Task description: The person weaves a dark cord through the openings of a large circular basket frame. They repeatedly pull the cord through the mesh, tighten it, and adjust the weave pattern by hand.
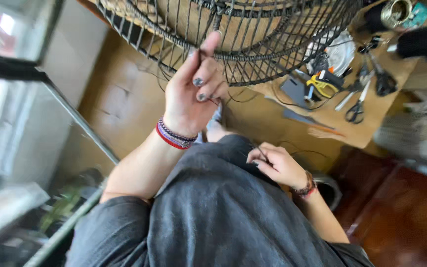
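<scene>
The dark grey shirt (pixel 223 212) fills the lower frame. Left hand (pixel 193 94) pinches thin wire (pixel 233 96) taut against the wire fan guard (pixel 233 44), top centre; right hand (pixel 280 165) grips its tail, low right of centre.

Ahead of my raised left hand (pixel 193 91): the round black wire grille (pixel 253 44), bars close-set, blocks passage; my fingertips touch its lower rim. Only thin gaps between bars.

Left of that hand: open room over bare brown board (pixel 119 104), bounded farther out by a slanting metal frame rail (pixel 75 118).

Between my two hands: short open stretch above my grey-clad lap (pixel 213 198), crossed by loose thin black wire (pixel 253 96).

Beyond my right hand (pixel 277 165): the bench edge crowded with scissors (pixel 357 109), pliers (pixel 384 81) and a yellow-handled tool (pixel 322 86); no clear path there.

Right of that hand: a dark gap down to reddish floor (pixel 401 217).
</scene>
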